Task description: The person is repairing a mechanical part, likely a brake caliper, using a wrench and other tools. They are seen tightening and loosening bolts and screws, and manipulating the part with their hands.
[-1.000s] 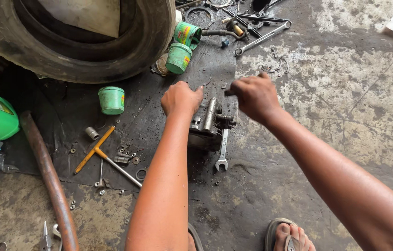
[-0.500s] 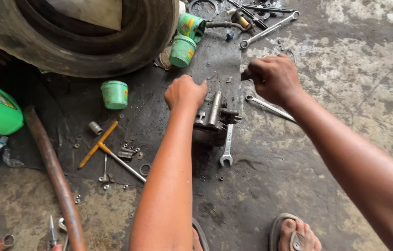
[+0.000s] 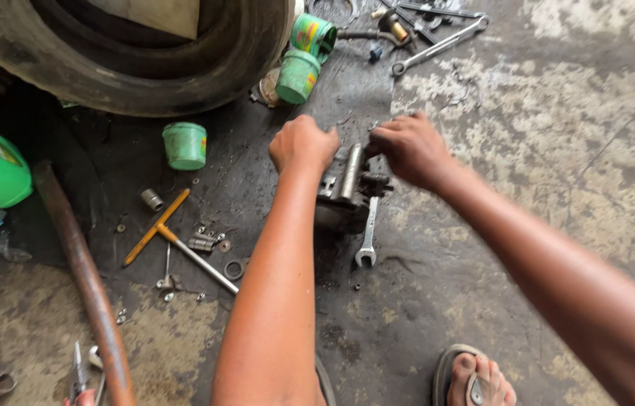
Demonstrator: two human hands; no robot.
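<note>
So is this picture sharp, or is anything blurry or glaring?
Head view: soft, even daylight with no hard shadows; the metal part under both hands is fairly sharp; the right forearm nearest the camera is blurred; the pale concrete floor looks slightly washed out.

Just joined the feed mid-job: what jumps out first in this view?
Both hands meet at centre: the left hand is fisted and the right hand grips at a greasy metal part on the floor, a spanner lying against it. A big tyre fills the top left, with green tubs below and beside it.
</note>
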